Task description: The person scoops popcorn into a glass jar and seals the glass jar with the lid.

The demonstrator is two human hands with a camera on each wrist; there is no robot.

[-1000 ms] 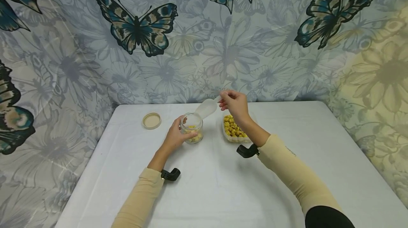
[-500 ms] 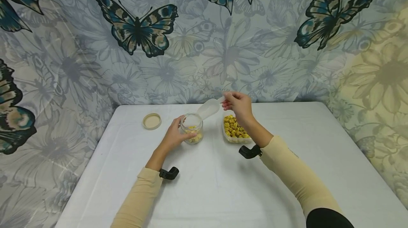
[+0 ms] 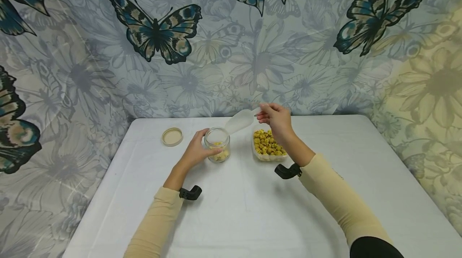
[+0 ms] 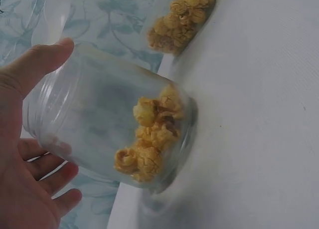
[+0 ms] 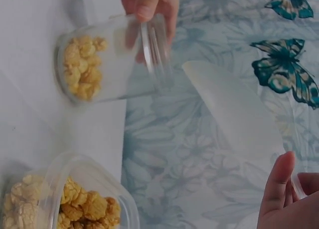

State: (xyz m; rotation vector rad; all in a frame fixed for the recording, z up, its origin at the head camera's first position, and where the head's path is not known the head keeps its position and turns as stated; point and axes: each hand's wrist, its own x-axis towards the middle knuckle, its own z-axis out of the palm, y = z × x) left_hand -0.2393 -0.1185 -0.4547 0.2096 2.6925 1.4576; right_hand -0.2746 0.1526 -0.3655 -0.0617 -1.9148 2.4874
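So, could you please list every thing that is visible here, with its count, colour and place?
jar: one, clear, table centre, a little popcorn at the bottom
scoop: one, translucent white, in the air above and right of the jar
tub: one, clear, right of the jar, holds yellow popcorn
lid: one, beige, flat on the table left of the jar
table: one, white
backdrop: one, butterfly print, behind the table
left hand: holds the jar
right hand: pinches the scoop's handle

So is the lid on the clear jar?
No, the round tan lid lies on the white table, left of the open clear glass jar.
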